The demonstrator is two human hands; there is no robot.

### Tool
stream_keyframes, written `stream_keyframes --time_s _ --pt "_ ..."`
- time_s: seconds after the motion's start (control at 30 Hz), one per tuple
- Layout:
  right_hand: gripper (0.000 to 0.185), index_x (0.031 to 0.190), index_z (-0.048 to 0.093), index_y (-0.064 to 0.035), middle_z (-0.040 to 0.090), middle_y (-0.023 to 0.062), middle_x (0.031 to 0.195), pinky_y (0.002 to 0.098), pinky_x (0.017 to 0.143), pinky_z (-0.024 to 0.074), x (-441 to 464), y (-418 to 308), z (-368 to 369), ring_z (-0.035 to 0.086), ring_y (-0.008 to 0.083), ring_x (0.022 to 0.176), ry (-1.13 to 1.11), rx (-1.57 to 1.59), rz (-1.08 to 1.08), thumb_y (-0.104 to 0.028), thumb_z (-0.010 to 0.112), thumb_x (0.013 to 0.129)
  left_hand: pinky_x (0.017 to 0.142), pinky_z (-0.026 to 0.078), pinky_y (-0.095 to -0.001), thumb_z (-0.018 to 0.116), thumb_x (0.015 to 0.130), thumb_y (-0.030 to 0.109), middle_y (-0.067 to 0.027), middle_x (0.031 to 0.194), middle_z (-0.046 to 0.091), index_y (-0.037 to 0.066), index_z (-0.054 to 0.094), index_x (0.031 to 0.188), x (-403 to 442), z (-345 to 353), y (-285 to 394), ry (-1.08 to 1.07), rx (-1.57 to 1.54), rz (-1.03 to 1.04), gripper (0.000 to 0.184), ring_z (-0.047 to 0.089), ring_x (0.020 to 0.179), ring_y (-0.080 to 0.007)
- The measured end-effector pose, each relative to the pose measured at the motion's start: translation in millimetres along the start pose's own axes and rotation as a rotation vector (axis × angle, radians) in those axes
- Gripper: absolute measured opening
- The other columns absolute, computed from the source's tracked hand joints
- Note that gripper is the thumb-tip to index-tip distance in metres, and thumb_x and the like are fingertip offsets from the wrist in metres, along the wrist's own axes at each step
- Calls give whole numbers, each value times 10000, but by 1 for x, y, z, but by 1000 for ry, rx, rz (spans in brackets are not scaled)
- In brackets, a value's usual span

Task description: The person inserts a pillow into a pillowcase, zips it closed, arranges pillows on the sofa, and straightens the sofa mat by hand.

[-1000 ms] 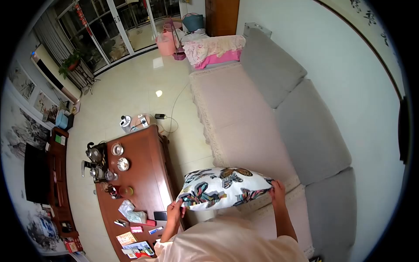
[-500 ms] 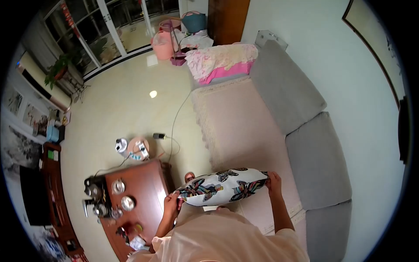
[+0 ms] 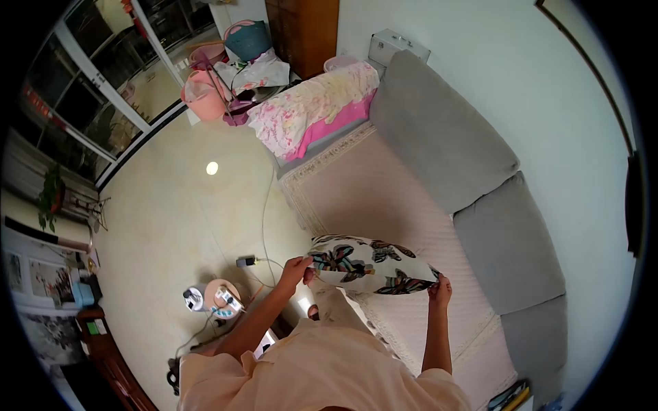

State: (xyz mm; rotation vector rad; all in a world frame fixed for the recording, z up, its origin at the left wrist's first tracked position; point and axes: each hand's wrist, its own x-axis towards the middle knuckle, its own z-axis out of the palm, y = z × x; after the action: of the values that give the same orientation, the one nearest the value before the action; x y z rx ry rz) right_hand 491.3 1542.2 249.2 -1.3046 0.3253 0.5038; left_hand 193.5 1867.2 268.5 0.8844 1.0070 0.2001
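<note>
A white cushion (image 3: 373, 266) printed with dark, colourful butterflies hangs between my two hands, in front of my body. My left hand (image 3: 297, 272) is closed on its left end. At the opposite end, my right hand (image 3: 442, 290) grips a lower corner. The cushion is held over the front part of the sofa seat (image 3: 391, 185), which has a pale pink quilted cover with a lace-like border.
Grey back cushions (image 3: 445, 130) line the sofa along the wall. A floral cloth (image 3: 315, 103) drapes the far armrest. Beyond it stand a pink bucket (image 3: 203, 96) and a teal basket (image 3: 247, 40). A small round stool (image 3: 223, 299) and a cable (image 3: 266, 219) are on the floor at left.
My view has turned toward the sofa. Both hands have carried the cushion a little forward and right, and the wooden table with its cups has mostly left the view.
</note>
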Motion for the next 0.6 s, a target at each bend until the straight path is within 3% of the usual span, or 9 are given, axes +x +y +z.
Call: stream_keyframes --time_s 0.03,0.13,0.17,0.23,0.3,0.4,0.5,0.57,0.6 --pt "173 700 509 -124 523 4 589 205 401 370 15 12 8 446 75 448 -3 57 -26 -128 603 845 372 353 -271 557 885 243 -66 516 530 5 561 717 27 -1 9 -30 11 -3 292 472 401 -146" --pt "83 923 553 -77 582 43 806 214 472 436 52 54 46 520 84 575 252 -301 -235 -109 586 853 380 367 -289 543 894 250 -68 535 534 0 571 724 117 -13 2 -41 78 -116 304 473 412 -150" --pt "365 1160 485 -71 543 77 1062 214 560 475 62 69 51 560 107 764 114 -540 -269 -60 608 818 379 367 -290 544 892 252 -67 532 532 3 571 714 143 -18 -1 -44 132 -148 307 472 409 -150" --pt "551 1246 447 -97 478 102 1230 278 619 505 64 94 101 583 196 898 -68 -890 -676 -21 659 743 376 365 -291 546 887 255 -66 525 528 7 572 695 183 -19 -1 -51 235 -210 315 469 402 -151" --pt "699 1300 415 -128 371 124 1365 349 694 514 38 79 177 549 292 1031 -315 -1333 -657 -18 701 672 374 358 -284 544 884 267 -57 521 526 18 576 674 205 -9 23 -127 245 -246 327 460 393 -141" --pt "675 1290 442 -158 330 107 1409 337 655 517 42 90 230 604 251 875 -392 -1403 -557 -68 716 680 403 370 -272 537 895 296 -51 525 530 21 572 664 222 -1 62 -221 402 -303 361 468 407 -124" --pt "660 1270 461 -157 360 94 1388 354 674 512 74 98 259 609 261 839 -400 -1520 -447 -72 719 668 429 384 -274 537 905 318 -49 523 528 9 586 680 251 -11 91 -439 500 -399 386 478 426 -125" --pt "438 1102 551 -118 478 91 1237 367 654 502 90 102 269 608 287 784 -341 -1521 -454 -72 693 689 450 414 -264 558 896 270 -64 559 564 -4 619 747 300 -28 112 -604 507 -486 317 521 459 -135" --pt "372 1045 572 -108 509 91 1174 372 654 499 97 104 273 608 291 789 -306 -1524 -490 -73 684 692 488 451 -258 563 884 210 -63 595 589 6 631 765 340 -51 97 -535 333 -532 246 561 507 -140"
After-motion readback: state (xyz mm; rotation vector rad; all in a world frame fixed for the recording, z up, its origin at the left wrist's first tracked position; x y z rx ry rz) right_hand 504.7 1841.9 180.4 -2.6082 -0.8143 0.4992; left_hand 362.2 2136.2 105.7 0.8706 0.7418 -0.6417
